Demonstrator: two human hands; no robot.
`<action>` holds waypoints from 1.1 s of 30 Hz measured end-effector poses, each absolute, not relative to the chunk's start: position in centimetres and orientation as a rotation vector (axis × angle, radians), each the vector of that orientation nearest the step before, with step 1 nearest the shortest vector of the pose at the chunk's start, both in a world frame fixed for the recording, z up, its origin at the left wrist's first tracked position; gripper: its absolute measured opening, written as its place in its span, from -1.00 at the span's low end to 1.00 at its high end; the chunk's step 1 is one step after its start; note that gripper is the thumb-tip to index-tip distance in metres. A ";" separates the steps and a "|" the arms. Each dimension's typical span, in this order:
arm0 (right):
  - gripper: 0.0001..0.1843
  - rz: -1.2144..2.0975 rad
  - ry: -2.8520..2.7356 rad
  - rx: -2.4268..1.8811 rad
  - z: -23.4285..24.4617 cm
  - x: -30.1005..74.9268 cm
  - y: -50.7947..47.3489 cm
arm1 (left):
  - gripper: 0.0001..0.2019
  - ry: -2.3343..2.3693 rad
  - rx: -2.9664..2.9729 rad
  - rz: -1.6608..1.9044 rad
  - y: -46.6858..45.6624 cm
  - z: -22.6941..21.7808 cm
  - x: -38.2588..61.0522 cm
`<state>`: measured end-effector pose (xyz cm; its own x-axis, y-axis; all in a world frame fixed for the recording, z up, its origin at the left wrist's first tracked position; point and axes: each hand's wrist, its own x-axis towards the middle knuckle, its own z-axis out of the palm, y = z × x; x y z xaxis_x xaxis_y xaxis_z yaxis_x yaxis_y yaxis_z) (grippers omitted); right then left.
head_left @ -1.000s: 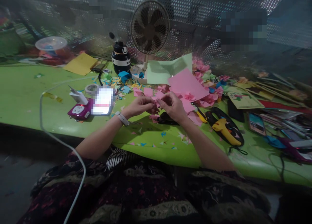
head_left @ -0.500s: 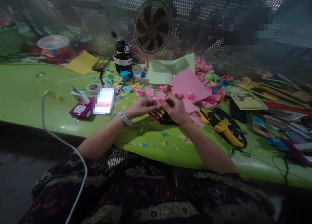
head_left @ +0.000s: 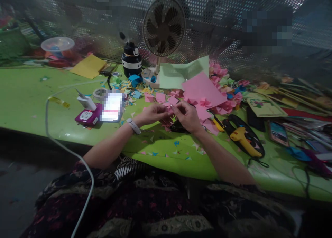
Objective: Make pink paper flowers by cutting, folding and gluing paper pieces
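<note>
Between my hands is a small piece of pink paper [head_left: 170,108], pinched from both sides over the green table. My left hand [head_left: 153,115], with a pale band at the wrist, grips its left side with the fingertips closed. On the other side my right hand [head_left: 186,115] pinches it between thumb and forefinger. The paper's exact shape is partly hidden by my fingers. Just beyond lie pink paper squares [head_left: 160,97] and a larger pink sheet [head_left: 203,91]. A dark object [head_left: 178,127], perhaps scissors, lies beneath my right hand, mostly covered.
A fan [head_left: 164,29] and a dark bottle [head_left: 131,60] stand at the back. On the left are a lit phone [head_left: 112,106], a purple power socket [head_left: 87,117] and a white cable [head_left: 59,143]. Rightward lie a yellow-handled glue gun [head_left: 246,141], another phone [head_left: 278,132] and paper flowers [head_left: 218,70].
The view has shifted slightly, so everything sits a little further right. Both hands keep their pinch on the pink paper, with only tiny finger movement.
</note>
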<state>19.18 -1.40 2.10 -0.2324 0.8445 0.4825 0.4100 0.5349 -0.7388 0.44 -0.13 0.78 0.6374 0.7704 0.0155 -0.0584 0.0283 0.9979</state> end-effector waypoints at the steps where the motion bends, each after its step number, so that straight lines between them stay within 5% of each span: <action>1: -0.56 0.584 -1.846 -1.032 2.1 19.2 -1.4 | -0.76 0.649 1.411 0.718 -0.1 0.8 0.4; 33: -0.50 0.640 -1.847 -0.969 2.4 18.9 -1.9 | -0.69 0.623 1.381 0.860 0.1 0.4 0.0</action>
<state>18.88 -1.92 2.44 -0.2635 0.8321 0.4881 0.3514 0.5540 -0.7547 0.05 0.11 0.44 0.5649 0.8184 0.1053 -0.1544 -0.0205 0.9878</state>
